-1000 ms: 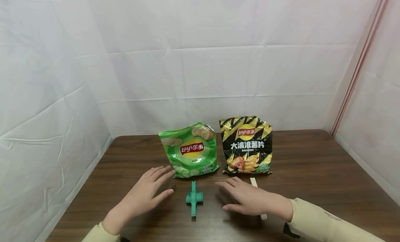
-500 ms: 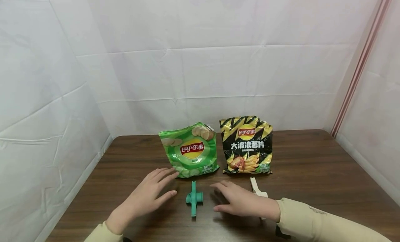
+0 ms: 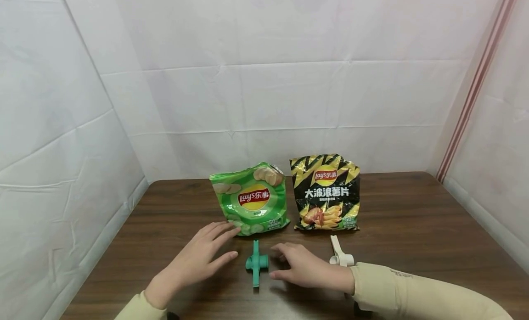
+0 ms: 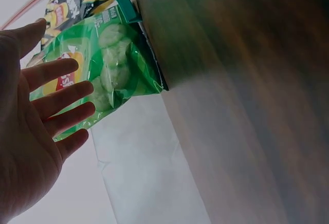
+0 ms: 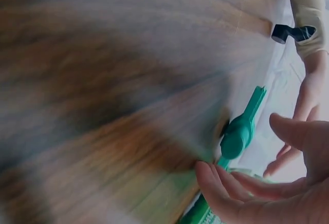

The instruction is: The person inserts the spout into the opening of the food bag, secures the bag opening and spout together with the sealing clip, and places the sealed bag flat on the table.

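Note:
A green bag clip with a round spout lies on the table between the two hands. My right hand hovers just right of it, fingers slightly bent and thumb apart, holding nothing. The left hand is on the clip's other side, fingers spread and holding nothing; its fingertips overlap the lower left corner of a green chip bag in the head view, and I cannot tell whether they touch. A black-and-yellow chip bag stands right of the green one. Behind the right wrist lies a white bag clip, partly hidden by the sleeve.
Everything lies on a dark brown wooden table. White sheeting rises behind the table and along its sides, with a red-striped band at the right. A dark wrist device is on the left arm.
My right hand has moved left toward the green bag clip, uncovering more of the white clip. The left hand has shifted slightly right. Bags and clips stay in place.

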Tool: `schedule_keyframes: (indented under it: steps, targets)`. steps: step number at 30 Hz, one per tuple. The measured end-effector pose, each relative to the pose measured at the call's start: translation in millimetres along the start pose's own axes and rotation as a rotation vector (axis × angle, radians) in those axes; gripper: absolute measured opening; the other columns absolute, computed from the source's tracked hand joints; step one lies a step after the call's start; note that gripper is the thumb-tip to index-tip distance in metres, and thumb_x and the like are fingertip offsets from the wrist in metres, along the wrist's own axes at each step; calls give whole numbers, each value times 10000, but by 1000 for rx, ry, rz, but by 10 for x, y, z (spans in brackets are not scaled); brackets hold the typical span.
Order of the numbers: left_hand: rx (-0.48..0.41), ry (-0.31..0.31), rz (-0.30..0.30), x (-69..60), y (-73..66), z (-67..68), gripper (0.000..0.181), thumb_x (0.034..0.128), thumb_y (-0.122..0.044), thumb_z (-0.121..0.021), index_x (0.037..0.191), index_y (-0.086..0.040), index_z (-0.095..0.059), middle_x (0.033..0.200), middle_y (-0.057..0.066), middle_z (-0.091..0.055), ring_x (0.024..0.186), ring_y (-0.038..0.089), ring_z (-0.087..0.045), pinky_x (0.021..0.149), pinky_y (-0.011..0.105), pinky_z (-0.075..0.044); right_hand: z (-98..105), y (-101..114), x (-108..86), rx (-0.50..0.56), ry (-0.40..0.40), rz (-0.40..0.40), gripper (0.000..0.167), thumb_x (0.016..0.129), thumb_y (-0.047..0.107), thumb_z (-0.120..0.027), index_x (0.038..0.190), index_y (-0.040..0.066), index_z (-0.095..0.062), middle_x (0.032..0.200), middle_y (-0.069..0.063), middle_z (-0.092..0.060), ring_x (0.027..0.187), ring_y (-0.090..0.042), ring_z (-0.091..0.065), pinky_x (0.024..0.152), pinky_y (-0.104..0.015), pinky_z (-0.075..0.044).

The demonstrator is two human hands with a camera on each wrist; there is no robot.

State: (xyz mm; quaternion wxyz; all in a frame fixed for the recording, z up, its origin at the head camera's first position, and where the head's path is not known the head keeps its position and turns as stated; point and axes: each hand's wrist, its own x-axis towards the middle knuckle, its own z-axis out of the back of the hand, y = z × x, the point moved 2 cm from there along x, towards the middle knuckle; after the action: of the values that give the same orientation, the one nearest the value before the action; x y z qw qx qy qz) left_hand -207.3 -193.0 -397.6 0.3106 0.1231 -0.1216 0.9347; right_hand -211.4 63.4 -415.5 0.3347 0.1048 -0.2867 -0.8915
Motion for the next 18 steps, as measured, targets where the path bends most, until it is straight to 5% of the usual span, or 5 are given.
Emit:
schedule_keyframes:
  steps: [9, 18]
  targets:
    - [-9, 1, -3, 47, 10, -1, 531, 945, -485, -512, 1394, -202, -490, 1436, 34, -470, 1330, 240, -425, 1108, 473, -298, -59, 59, 66, 175, 2, -59, 548, 807, 253, -759, 1227, -34, -554, 1131, -154, -636, 919, -248, -664, 766, -256, -519]
    - [-16, -28, -21, 70, 4, -22, 514, 929, -433, -570, 1389, -215, -497, 1417, 21, -489, 1313, 234, -437, 1077, 493, -332, -89, 91, 133, 208, 10, -117, 489, 805, 199, -760, 1199, -24, -575, 1004, -124, -667, 838, -202, -669, 697, -222, -511]
